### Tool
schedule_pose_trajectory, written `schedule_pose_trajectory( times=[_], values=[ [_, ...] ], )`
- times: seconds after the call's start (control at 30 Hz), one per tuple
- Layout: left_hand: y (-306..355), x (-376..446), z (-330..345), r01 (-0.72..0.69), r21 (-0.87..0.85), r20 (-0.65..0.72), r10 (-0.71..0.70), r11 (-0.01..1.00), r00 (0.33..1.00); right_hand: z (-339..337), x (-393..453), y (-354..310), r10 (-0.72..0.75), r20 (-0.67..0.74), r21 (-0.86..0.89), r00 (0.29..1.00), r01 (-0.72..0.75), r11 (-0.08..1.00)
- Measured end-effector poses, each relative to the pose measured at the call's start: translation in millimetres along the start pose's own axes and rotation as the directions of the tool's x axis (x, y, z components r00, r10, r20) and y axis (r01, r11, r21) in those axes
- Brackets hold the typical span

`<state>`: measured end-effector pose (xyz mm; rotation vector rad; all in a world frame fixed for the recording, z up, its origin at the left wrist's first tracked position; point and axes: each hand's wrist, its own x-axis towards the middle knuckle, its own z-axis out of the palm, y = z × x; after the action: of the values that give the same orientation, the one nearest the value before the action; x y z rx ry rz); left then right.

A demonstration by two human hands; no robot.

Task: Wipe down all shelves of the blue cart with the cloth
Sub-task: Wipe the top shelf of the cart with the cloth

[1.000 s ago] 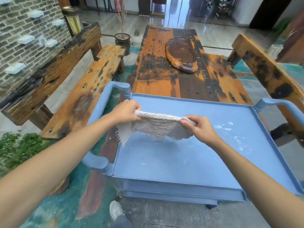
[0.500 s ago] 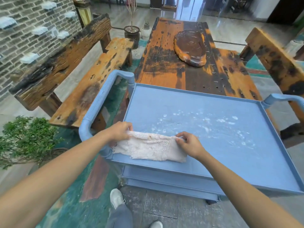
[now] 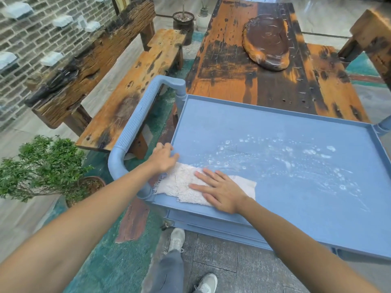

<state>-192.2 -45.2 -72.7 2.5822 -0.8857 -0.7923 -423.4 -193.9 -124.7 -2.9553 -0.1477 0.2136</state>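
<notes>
Cloth (image 3: 186, 182): lies flat in the near-left corner of the blue cart (image 3: 275, 132) top shelf.
Your right hand (image 3: 220, 191): fingers straight, pressing flat on the cloth.
Your left hand (image 3: 163, 158): on the cart's left rim by the cloth's far-left corner; grip unclear.
Foam specks (image 3: 306, 153): across the shelf, right of the cloth.

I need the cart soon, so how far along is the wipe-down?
Barely begun. Done: the cloth is spread flat at the top shelf's near-left corner. In hand: the right hand presses it flat; the left hand rests at the shelf's left edge. Left: white droplets across the shelf, plus the lower shelves.
</notes>
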Motion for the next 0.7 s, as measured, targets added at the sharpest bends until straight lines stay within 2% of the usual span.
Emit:
schedule_pose_trajectory(
  times=[0.13,0.33,0.43,0.5,0.6,0.7],
  values=[
    [0,27,0,0.046,-0.157,-0.05,-0.055,0.986,0.997,7,-3,-8,-0.066,-0.001,0.011,0.998,0.066,0.998],
    [-6,79,-4,0.129,-0.295,-0.062,-0.154,0.947,0.986,12,4,-21,-0.182,0.004,0.059,0.983,0.182,0.982],
    [-3,110,-2,0.196,-0.382,-0.017,-0.219,0.903,0.976,8,28,-20,-0.245,0.01,0.049,0.969,0.244,0.968],
    [0,127,3,0.15,-0.544,-0.039,-0.203,0.826,0.978,9,44,-19,-0.257,-0.014,0.07,0.966,0.258,0.964],
    [1,144,11,-0.007,-0.76,-0.088,-0.091,0.65,0.992,18,56,-15,-0.205,-0.078,0.136,0.976,0.214,0.967],
    [-5,147,17,-0.099,-0.862,-0.117,-0.005,0.497,0.993,21,62,-10,-0.179,-0.091,0.144,0.98,0.191,0.971]
  ],
)
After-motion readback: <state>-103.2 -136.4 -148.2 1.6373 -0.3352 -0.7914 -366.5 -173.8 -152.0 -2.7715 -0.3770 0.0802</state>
